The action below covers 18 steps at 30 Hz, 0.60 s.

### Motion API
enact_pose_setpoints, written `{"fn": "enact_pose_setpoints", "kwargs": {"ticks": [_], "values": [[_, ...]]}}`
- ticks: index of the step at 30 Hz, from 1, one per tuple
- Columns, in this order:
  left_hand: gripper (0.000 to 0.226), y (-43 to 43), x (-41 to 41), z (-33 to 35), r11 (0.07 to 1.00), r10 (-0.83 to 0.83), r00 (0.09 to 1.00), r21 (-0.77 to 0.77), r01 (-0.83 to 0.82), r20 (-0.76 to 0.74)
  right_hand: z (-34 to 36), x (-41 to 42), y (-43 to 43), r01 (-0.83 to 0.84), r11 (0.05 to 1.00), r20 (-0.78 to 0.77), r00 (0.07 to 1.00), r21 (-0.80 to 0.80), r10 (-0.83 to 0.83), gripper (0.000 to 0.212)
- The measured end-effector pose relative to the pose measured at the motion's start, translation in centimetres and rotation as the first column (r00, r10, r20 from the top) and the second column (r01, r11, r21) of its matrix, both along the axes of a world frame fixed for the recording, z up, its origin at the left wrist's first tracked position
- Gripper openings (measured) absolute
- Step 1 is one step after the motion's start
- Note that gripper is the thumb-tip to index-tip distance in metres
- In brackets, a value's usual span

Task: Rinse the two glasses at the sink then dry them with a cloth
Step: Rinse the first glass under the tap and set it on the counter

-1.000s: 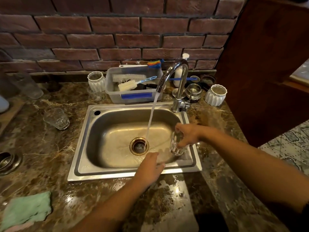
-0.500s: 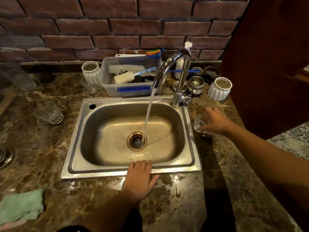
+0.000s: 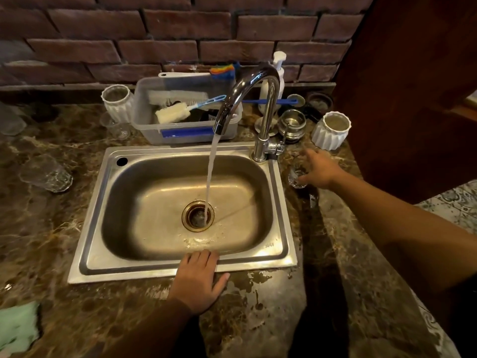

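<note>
1. Green cloth (image 3: 18, 324), clipped by the lower-left corner
2. Small glass (image 3: 296, 179) is a smear, partly behind the right hand (image 3: 320, 169) — touching it or just apart, can't tell
3. Left glass (image 3: 46, 174) blurred, outline soft
4. Far-left tumbler (image 3: 10, 121) — cut by the edge

Tap water (image 3: 209, 177) runs into the sink (image 3: 94, 215); the left hand (image 3: 200, 280) lies flat on its front rim, the right hand (image 3: 321, 169) touches a glass (image 3: 296, 178) beside it.

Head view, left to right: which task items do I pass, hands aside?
Mint-green cloth → clear glass tumbler → stainless steel sink → small clear glass right of it.
</note>
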<state>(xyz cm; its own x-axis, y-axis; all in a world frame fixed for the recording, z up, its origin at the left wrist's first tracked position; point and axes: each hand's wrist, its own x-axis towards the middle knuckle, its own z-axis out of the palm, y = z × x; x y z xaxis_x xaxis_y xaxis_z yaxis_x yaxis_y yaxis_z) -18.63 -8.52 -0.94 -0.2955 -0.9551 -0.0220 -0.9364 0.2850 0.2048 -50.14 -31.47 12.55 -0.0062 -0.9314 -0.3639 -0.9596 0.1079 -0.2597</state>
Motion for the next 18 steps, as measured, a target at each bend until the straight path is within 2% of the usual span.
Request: {"fn": "enact_pose_setpoints", "kwargs": {"ticks": [6, 11, 15, 18], "values": [[0.055, 0.0, 0.1, 0.0, 1.000, -0.004, 1.000, -0.002, 0.004, -0.006, -0.7, 0.3, 0.5, 0.015, 1.000, -0.035, 0.999, 0.001, -0.015, 0.094], [0.062, -0.4, -0.1, 1.5, 0.991, 0.000, 0.999, 0.135, -0.004, 0.033, -0.8, 1.0, 2.3, -0.053, 0.995, -0.184, 0.982, -0.082, 0.037, 0.101], [0.064, -0.2, -0.1, 2.4, 0.981, -0.012, 0.998, 0.193, 0.000, 0.064, -0.5, 3.4, 5.1, -0.162, 0.973, -0.236, 0.964, -0.166, 0.120, 0.094], [0.062, 0.3, 0.4, 2.8, 0.974, -0.018, 0.991, 0.225, -0.012, 0.132, 0.0, 6.4, 7.5, -0.231, 0.967, -0.215, 0.955, -0.106, 0.204, 0.077]]}}
